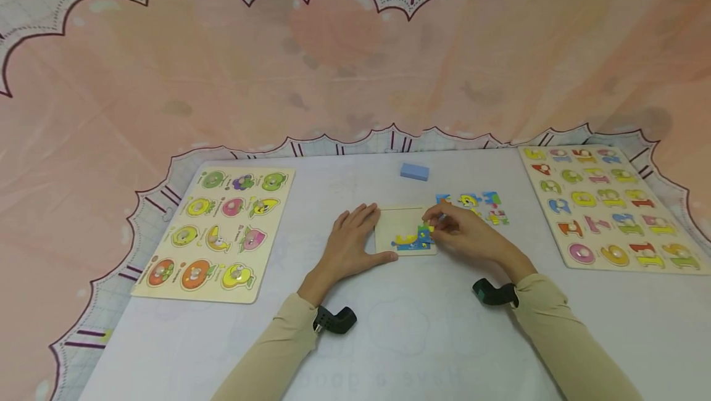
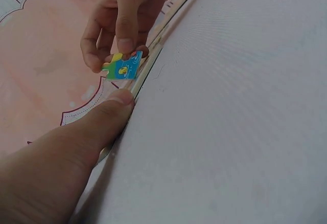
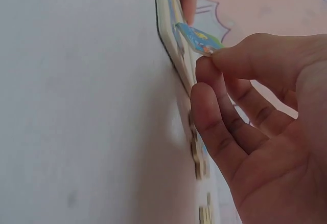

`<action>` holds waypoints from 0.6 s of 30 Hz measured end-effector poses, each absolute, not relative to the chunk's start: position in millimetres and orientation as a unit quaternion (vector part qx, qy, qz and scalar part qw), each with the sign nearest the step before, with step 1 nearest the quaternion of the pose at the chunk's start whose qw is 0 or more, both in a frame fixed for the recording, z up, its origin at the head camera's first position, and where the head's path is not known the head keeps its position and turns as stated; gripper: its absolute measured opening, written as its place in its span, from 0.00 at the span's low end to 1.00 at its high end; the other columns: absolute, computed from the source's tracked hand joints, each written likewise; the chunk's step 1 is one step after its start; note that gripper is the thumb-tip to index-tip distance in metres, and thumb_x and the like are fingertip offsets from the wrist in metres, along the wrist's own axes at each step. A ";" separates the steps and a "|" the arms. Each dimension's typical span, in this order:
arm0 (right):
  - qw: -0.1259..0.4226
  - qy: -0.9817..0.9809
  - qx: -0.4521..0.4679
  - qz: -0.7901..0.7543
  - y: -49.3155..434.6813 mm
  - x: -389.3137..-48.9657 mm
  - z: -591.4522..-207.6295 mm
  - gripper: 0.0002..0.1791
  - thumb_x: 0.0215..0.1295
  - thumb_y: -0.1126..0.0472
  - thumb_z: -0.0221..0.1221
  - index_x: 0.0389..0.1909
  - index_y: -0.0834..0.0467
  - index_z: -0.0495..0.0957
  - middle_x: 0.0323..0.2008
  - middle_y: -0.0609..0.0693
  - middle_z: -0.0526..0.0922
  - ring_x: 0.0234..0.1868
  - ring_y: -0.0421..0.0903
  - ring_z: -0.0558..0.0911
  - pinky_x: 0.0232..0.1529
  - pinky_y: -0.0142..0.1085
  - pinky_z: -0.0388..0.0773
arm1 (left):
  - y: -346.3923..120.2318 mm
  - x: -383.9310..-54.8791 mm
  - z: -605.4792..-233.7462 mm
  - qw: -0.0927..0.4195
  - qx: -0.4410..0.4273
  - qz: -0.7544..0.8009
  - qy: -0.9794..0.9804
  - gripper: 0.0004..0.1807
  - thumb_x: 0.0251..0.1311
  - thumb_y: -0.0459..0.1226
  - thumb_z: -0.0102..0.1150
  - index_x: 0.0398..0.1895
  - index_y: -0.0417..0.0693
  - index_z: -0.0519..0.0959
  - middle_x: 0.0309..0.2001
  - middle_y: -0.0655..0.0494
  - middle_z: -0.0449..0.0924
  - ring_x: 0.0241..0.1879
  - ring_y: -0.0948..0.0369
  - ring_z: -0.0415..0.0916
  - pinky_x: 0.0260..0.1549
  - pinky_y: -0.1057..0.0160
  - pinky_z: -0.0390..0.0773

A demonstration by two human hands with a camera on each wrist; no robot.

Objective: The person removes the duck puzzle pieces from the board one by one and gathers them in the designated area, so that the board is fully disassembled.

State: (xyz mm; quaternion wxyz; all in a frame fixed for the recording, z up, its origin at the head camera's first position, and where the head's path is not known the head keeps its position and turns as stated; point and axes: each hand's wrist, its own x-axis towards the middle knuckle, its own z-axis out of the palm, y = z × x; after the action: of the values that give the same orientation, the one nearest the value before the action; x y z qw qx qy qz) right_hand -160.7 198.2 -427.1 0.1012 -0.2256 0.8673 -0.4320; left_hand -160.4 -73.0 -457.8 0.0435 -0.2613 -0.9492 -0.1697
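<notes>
A small wooden puzzle tray (image 1: 393,222) lies in front of me, a few joined blue and yellow pieces (image 1: 408,244) along its lower right. My left hand (image 1: 351,242) rests at the tray's left side with fingers extended, the thumb along its front edge. Over the right side, my right hand (image 1: 469,231) pinches a jigsaw piece (image 2: 122,69) between thumb and fingers. In the right wrist view this blue and green piece (image 3: 198,37) is tilted, its far edge close to the tray. Several loose jigsaw pieces (image 1: 492,198) lie behind the right hand, partly covered by it.
A blue block (image 1: 415,171) sits behind the tray. To the left lies a wooden fruit board (image 1: 286,186), to the right a number board (image 1: 604,240). Patterned cloth rises behind the white table (image 1: 389,351).
</notes>
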 end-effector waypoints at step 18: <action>0.111 0.877 -0.219 -0.413 226.1 -156.5 -432.4 0.13 0.63 0.62 0.60 0.48 0.51 0.75 0.46 0.47 0.79 0.44 0.44 0.78 0.46 0.28 0.76 | -72.9 -160.4 -458.0 0.041 -0.262 -0.166 -0.950 0.54 0.46 0.67 0.58 0.71 0.45 0.59 0.72 0.53 0.57 0.73 0.55 0.51 0.70 0.48 0.50</action>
State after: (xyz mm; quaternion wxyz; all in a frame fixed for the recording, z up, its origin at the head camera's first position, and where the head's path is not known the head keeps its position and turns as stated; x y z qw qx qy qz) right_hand -156.5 226.1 -432.4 0.1105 -0.2192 0.8771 -0.4128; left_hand -160.4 -72.9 -458.0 0.0408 -0.2615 -0.9500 -0.1657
